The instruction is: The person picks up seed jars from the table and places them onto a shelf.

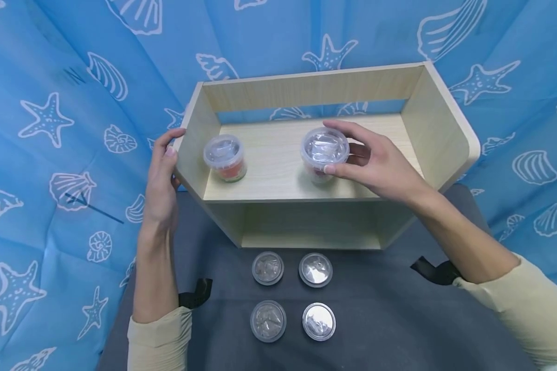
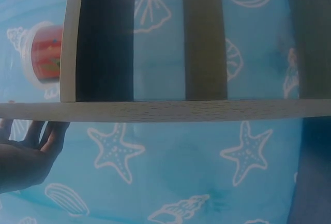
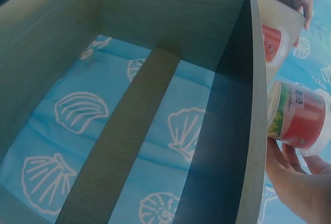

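Note:
In the head view my right hand [image 1: 380, 159] grips a clear-lidded plastic tub [image 1: 326, 147], thumb in front and fingers behind. The right wrist view shows its red and green label side on, with the tub [image 3: 300, 115] tilted in that picture close by the upper board. My left hand [image 1: 160, 180] touches the left side panel of a pale wooden shelf unit [image 1: 278, 190], fingertips against its outer face and near its front edge. On the upper board's left end stands another lidded tub [image 1: 225, 157] with red contents or label.
Below the unit, several lidded tubs [image 1: 267, 320] sit in two columns on the dark grey table [image 1: 390, 319]. The unit's lower compartment [image 1: 306, 224] faces them. A blue curtain [image 1: 74, 170] with shell and starfish prints hangs behind. Black straps [image 1: 197, 293] lie at the wrists.

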Demonstrator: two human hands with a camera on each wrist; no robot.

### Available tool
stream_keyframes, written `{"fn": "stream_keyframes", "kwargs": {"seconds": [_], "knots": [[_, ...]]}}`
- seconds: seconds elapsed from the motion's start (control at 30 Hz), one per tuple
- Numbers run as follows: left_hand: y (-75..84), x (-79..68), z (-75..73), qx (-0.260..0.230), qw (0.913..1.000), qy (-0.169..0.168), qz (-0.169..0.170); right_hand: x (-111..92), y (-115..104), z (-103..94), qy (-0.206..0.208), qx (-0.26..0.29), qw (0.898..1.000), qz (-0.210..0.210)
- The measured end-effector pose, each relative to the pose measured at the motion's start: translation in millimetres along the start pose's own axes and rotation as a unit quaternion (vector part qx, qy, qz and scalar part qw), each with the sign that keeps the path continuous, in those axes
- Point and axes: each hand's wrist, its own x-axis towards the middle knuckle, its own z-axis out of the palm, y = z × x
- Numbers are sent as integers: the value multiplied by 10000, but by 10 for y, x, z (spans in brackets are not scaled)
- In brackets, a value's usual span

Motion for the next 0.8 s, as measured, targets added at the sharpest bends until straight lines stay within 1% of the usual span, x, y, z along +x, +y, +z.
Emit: {"fn": "stream_keyframes", "kwargs": {"seconds": [0.17,0.27,0.5,0.67,0.8], "knots": [[-6,-1,8,-46,10000,43,-18,113,26,60,285,381,9988,-100],[-6,1,16,-64,10000,45,-20,154,68,87,418,422,9982,-80],[-18,9,18,-72,10000,2,32,224,163,175,619,347,9974,126],[-29,12,19,-98,9999,-3,98,267,181,246,705,654,9949,295],[-30,11,17,-110,9999,16,128,292,183,308,647,841,9935,416]]}}
